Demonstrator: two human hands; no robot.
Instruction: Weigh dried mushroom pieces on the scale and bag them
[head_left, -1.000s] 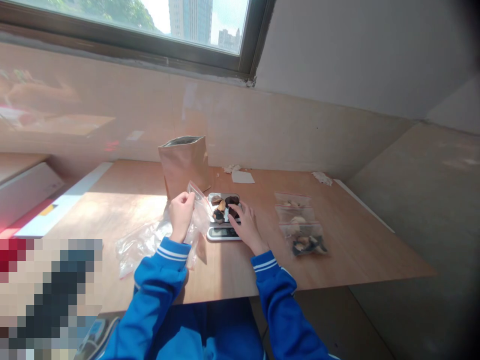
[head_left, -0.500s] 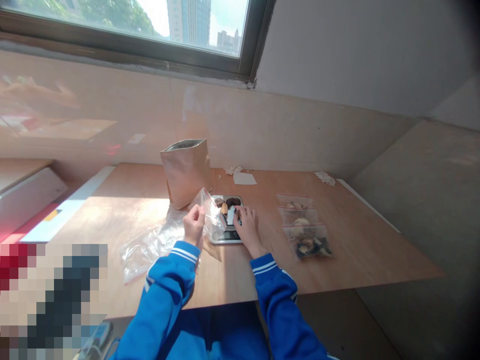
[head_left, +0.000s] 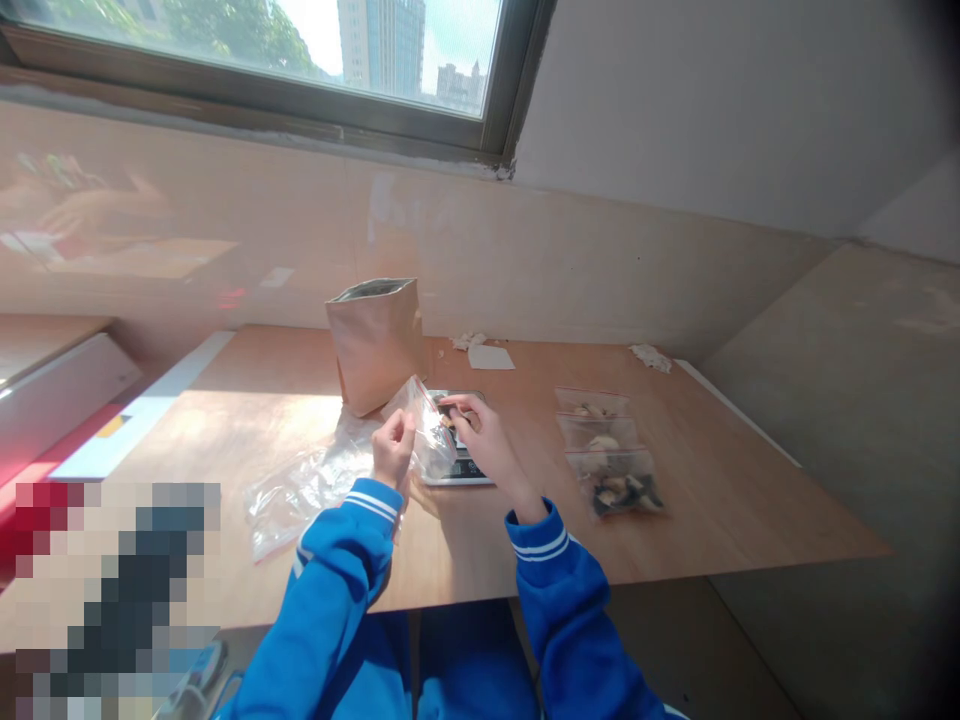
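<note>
My left hand (head_left: 393, 446) is closed on the edge of a clear zip bag (head_left: 429, 450) and holds it upright over the left part of a digital scale (head_left: 469, 470). My right hand (head_left: 480, 430) hovers above the scale by the bag's mouth, thumb and fingers bent together; what they pinch is too small to make out. Dark and yellowish pieces that look like dried mushrooms show under the fingers, partly hidden by the hand and the bag. Left of the scale, a larger clear plastic bag (head_left: 300, 492) lies flat on the table.
A brown stand-up pouch (head_left: 377, 345), open at the top, stands behind the scale. To the right lie filled zip bags (head_left: 619, 485) in a column. White paper (head_left: 490, 357) and crumpled tissue (head_left: 651, 357) are near the wall. The wooden table (head_left: 735, 500) ends close to my body.
My right hand has lifted from the pieces on the scale and moved left and up to the bag's mouth. My left hand keeps hold of the zip bag, almost in place.
</note>
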